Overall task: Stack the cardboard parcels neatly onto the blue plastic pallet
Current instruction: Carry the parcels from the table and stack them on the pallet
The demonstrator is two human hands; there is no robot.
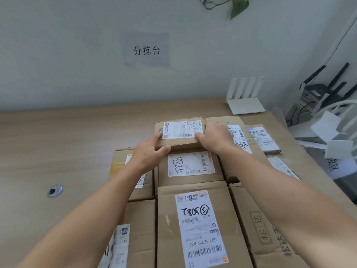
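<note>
A small flat cardboard parcel (pixel 180 132) with a white label sits at the far end of a group of cardboard parcels on a wooden table. My left hand (pixel 149 149) grips its near left corner, thumb on the front face. My right hand (pixel 214 137) clasps its right end. In front of it lie a parcel marked 5288 (pixel 190 167) and a larger labelled parcel (pixel 199 225). More parcels (pixel 257 138) lie to the right and left. No blue pallet is in view.
The wooden table (pixel 58 147) runs to a white wall bearing a paper sign (pixel 146 50). A white router (pixel 244 101) stands at the back right. Cables and white items (pixel 328 120) crowd the far right. A round cable hole (pixel 55 191) is on the left.
</note>
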